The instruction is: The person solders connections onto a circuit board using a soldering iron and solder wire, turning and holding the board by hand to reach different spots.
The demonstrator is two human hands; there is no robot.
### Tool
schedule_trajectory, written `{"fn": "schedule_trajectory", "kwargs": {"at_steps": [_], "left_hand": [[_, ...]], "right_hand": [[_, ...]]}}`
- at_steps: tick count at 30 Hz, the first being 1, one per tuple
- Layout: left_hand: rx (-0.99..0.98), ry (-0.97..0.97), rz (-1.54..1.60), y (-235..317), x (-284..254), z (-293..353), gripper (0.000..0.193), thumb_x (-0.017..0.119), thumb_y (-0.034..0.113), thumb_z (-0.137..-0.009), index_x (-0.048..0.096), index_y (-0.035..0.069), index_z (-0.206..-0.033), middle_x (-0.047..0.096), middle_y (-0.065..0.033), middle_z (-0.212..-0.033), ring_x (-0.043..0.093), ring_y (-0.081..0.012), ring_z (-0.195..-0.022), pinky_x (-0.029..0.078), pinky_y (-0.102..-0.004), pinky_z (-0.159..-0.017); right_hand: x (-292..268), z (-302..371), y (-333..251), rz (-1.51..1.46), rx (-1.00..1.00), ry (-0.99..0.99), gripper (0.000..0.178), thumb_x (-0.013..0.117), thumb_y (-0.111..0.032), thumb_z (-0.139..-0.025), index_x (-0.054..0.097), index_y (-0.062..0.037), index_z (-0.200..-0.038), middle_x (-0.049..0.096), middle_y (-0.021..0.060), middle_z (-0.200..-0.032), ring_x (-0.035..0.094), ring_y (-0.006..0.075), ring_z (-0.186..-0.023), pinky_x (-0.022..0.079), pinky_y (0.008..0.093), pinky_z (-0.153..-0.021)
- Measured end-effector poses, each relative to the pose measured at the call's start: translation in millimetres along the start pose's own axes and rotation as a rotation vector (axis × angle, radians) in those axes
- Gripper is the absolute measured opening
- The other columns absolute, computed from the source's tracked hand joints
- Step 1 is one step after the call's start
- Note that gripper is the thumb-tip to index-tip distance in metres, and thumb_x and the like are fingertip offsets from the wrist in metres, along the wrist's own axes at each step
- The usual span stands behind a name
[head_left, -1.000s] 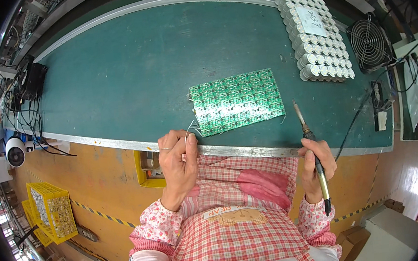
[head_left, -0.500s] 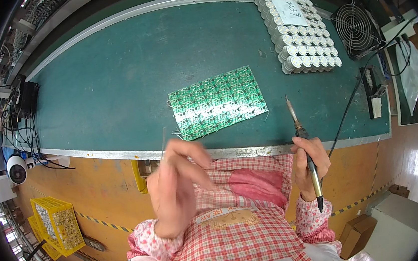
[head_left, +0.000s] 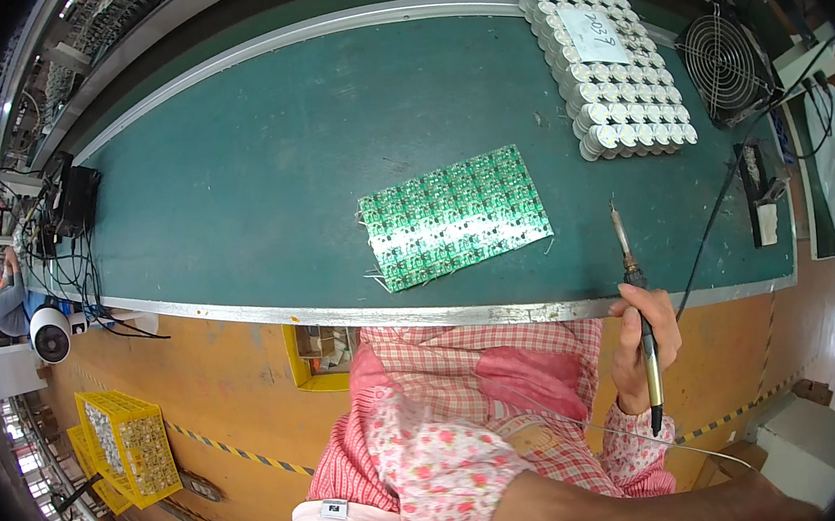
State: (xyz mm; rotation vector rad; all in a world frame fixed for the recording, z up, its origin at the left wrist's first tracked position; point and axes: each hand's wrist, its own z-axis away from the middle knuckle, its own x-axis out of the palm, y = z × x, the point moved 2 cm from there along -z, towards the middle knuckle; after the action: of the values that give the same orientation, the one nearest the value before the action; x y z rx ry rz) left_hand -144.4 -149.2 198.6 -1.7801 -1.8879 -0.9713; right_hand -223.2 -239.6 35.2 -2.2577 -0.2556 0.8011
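Note:
My right hand (head_left: 644,344) is closed around a soldering iron (head_left: 651,359), its tip pointing away from me over the bench's front edge. My left forearm crosses low in front of my body, putting my left hand (head_left: 763,506) at the lower right rim, where its fingers are mostly dark and cut off. From that hand a thin silvery solder wire (head_left: 692,447) arcs back leftward across the apron. On the bench lies a green panel of small circuit boards (head_left: 456,219), with pale strands at its left corners. The iron's tip is right of the panel, apart from it.
A block of white cylindrical cells (head_left: 627,90) with a paper label stands at the back right. Beside it are a round-grilled fan (head_left: 722,60), a black cable (head_left: 718,216) and a narrow dark tray (head_left: 761,197). Yellow crates (head_left: 139,443) stand on the floor at left.
My left hand has swung from near the panel's lower left across my body to the lower right rim. The iron has shifted slightly right in the view, still in my right hand.

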Motion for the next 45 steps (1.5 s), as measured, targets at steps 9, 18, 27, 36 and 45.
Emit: {"fn": "schedule_trajectory", "kwargs": {"at_steps": [9,18,27,36,45], "left_hand": [[-0.159,0.292,-1.306,-3,-45,92,0.018,0.051,0.014,-0.097,0.066,0.005,-0.1,0.062,-0.0097,-0.12,0.06,-0.0298,-0.109,0.042,-0.0465,-0.1],[-0.35,0.878,-2.475,72,-40,193,0.013,0.07,0.012,-0.081,0.071,0.006,-0.093,0.068,-0.0081,-0.109,0.06,-0.0313,-0.11,0.042,-0.0476,-0.095],[-0.625,1.242,-2.538,114,-58,208,0.1,0.092,0.04,-0.058,0.049,0.007,-0.142,0.045,-0.0142,-0.148,0.04,-0.0371,-0.138,0.031,-0.0502,-0.112],[-0.696,1.204,-2.497,117,-66,210,0.114,0.094,0.037,-0.053,0.04,0.009,-0.15,0.04,-0.014,-0.153,0.036,-0.0374,-0.141,0.029,-0.0488,-0.115],[-0.664,1.214,-2.486,117,-63,209,0.112,0.094,0.039,-0.054,0.042,0.006,-0.147,0.046,-0.0158,-0.144,0.042,-0.0371,-0.135,0.028,-0.0517,-0.114]], "right_hand": [[9,-10,-3,-0.039,0.05,-0.1,0.029,0.067,0.002,-0.084,0.071,-0.0065,-0.111,0.058,0.0113,-0.078,0.058,0.0242,-0.063,0.047,0.0332,-0.056],[38,-29,3,-0.006,-0.011,-0.106,0.041,0.077,0.008,-0.072,0.074,-0.0108,-0.108,0.053,0.0067,-0.076,0.054,0.0205,-0.061,0.045,0.0322,-0.054],[42,-24,10,0.007,0.02,-0.121,0.043,0.078,0.008,-0.073,0.073,-0.0133,-0.11,0.053,0.008,-0.08,0.055,0.0214,-0.064,0.047,0.0335,-0.055],[40,-24,10,0.007,0.005,-0.138,0.042,0.077,0.008,-0.074,0.073,-0.0118,-0.11,0.053,0.0082,-0.08,0.056,0.0224,-0.066,0.047,0.0339,-0.057],[39,-23,6,-0.018,0.032,-0.12,0.035,0.075,0.007,-0.076,0.073,-0.0092,-0.108,0.054,0.0085,-0.078,0.055,0.022,-0.063,0.046,0.0331,-0.056]]}}
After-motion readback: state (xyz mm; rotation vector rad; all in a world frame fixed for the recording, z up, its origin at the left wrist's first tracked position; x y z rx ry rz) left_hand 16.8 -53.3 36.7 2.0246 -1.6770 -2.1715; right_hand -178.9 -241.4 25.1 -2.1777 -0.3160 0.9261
